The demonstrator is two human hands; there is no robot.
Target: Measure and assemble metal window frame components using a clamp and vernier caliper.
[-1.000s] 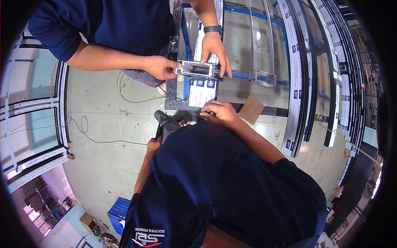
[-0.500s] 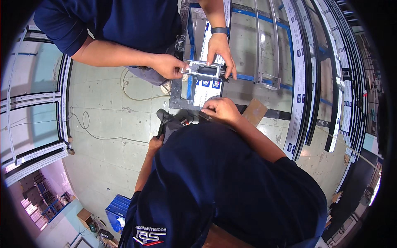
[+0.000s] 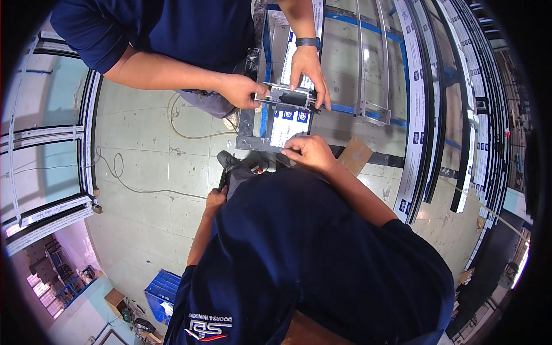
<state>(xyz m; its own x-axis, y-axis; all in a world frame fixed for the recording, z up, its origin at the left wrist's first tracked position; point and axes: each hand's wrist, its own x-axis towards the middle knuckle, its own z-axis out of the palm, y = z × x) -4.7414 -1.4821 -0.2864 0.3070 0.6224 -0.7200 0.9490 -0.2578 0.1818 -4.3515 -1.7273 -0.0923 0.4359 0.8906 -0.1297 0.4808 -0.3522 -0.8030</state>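
Note:
My left hand (image 3: 216, 199), low at my left side, is closed round a slim dark object (image 3: 223, 180) whose kind I cannot make out. At the near end of a long profile covered in white-and-blue film (image 3: 282, 133), my right hand (image 3: 310, 153) has its fingers curled and its thumb pressed against that end. Across from me, a co-worker's left hand (image 3: 309, 72) and right hand (image 3: 240, 91) hold a short hollow metal profile piece (image 3: 284, 96) crosswise over the long profile. Dark parts show inside this piece.
A blue-and-black frame stand (image 3: 266, 63) bears the profile. Clear upright rails (image 3: 371, 112) and film-wrapped profiles (image 3: 415, 115) stand to the right. Brown cardboard (image 3: 355, 156) lies beside my right wrist. Glazed frames (image 3: 49, 135) stand left; a thin cable (image 3: 155, 191) crosses the floor near a blue crate (image 3: 161, 293).
The co-worker has tilted the short metal piece, so its side shows more, and shifted it slightly right. My two hands stay where they were.

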